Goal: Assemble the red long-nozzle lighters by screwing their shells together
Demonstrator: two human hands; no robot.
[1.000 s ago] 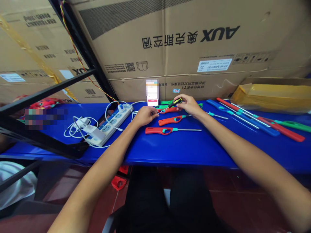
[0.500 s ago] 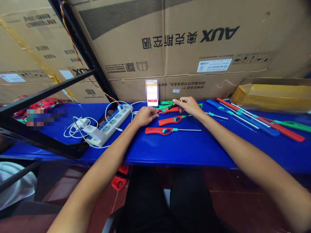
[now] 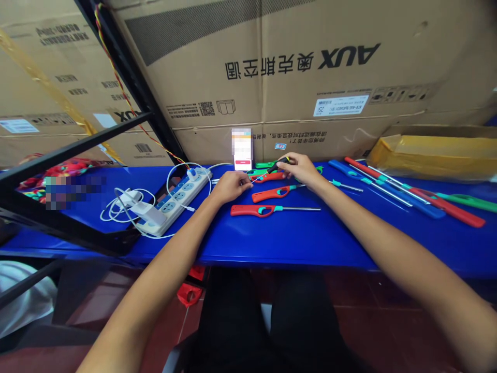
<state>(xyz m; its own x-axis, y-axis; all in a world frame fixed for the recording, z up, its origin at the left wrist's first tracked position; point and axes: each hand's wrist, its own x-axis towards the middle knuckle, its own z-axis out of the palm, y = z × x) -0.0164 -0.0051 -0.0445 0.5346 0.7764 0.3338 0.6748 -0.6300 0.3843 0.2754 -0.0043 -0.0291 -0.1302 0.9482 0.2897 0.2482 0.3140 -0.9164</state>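
My right hand (image 3: 302, 170) is shut on a screwdriver with a black and yellow handle (image 3: 278, 165), its thin shaft slanting down-left. The shaft's tip reaches my left hand (image 3: 230, 186), whose fingers close around the thin metal rod of a red utility lighter (image 3: 267, 177). That rod runs out to the left beyond the hand. Two more red lighters (image 3: 275, 193) (image 3: 258, 210) lie just below the hands, with teal triggers and metal rods. A green lighter (image 3: 266, 165) lies partly hidden behind the held one.
Blue, red and green lighters (image 3: 446, 212) lie on the blue table (image 3: 295, 243) to the right. A white power strip (image 3: 173, 199) with cables and chargers lies to the left. A blurred phone (image 3: 243, 147) leans on large cardboard boxes (image 3: 272, 83). A black metal shelf frame (image 3: 77, 150) crosses the left.
My right hand stays on the screwdriver, its handle shifting slightly. The left hand and the lighters on the table stay in nearly the same place, and the view has drifted a little.
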